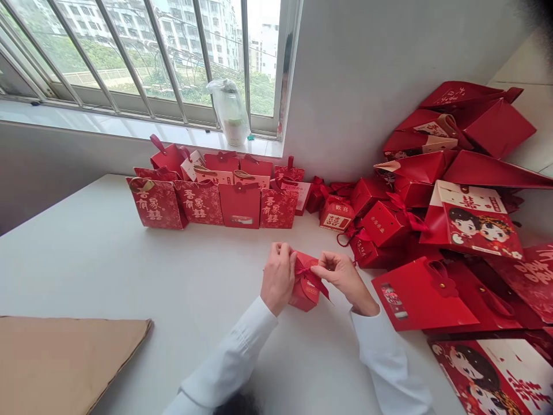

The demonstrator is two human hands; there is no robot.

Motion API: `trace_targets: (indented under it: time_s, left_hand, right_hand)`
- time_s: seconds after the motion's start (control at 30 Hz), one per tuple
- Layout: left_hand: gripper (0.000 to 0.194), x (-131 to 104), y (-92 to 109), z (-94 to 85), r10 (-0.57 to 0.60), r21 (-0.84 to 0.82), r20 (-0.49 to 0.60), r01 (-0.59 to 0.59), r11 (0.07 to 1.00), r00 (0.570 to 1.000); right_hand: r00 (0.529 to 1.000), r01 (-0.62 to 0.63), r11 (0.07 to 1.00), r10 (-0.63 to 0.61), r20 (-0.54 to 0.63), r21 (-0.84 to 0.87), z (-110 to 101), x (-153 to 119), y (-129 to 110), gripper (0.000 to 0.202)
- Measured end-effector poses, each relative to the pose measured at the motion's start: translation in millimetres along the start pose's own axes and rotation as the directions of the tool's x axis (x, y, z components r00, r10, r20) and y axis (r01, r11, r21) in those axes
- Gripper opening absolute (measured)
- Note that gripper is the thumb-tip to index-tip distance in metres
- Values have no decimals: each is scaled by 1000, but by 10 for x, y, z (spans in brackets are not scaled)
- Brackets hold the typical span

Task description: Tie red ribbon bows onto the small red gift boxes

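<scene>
A small red gift box (pixel 305 295) stands on the white table between my two hands, with a dark red ribbon (pixel 311 279) tied over its top. My left hand (pixel 279 278) is against the box's left side, its fingers closed near the ribbon's knot. From the right, my right hand (pixel 344 278) pinches the ribbon with thumb and forefinger at the box's upper right edge. One ribbon tail hangs down the box's right side. The left fingertips are partly hidden behind the hand.
Upright red gift bags (pixel 199 204) line the wall behind. On the right, red boxes (pixel 384 225) and larger bags (pixel 484 219) are piled high. Cardboard (pixel 64 363) lies at the lower left of the table (pixel 194 334). A bagged cup (pixel 233 118) stands on the windowsill.
</scene>
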State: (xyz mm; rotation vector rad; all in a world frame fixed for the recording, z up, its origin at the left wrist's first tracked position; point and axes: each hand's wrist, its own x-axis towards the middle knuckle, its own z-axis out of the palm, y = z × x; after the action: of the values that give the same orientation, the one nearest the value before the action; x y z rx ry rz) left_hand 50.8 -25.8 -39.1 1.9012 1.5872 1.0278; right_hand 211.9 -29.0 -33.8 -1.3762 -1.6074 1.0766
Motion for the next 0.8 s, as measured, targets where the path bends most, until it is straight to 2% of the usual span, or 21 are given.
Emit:
trace_targets:
  time_s: [0.27,0.5,0.6,0.7,0.8]
  left_hand:
    - [21,5,-27,-7,90,-31,34,-88,996,995]
    - [19,9,-51,-17,91,-51,-4,-91,995,996]
    - [14,9,-21,-91,158,-78,-41,-160,984,987]
    - [15,18,13,-167,276,-103,29,-272,957,961]
    - [9,33,21,-184,280,-129,146,-262,956,949]
  right_hand:
    - [996,56,998,-56,-68,-8,10,-25,31,29]
    - [994,62,998,-65,-91,-29,28,-29,-3,32]
    - [995,55,998,-58,-84,-35,-19,-37,-47,31]
    - [997,62,997,-64,-52,-34,-84,-39,-83,30]
    - [997,75,997,-75,-12,-25,-132,-27,-90,30]
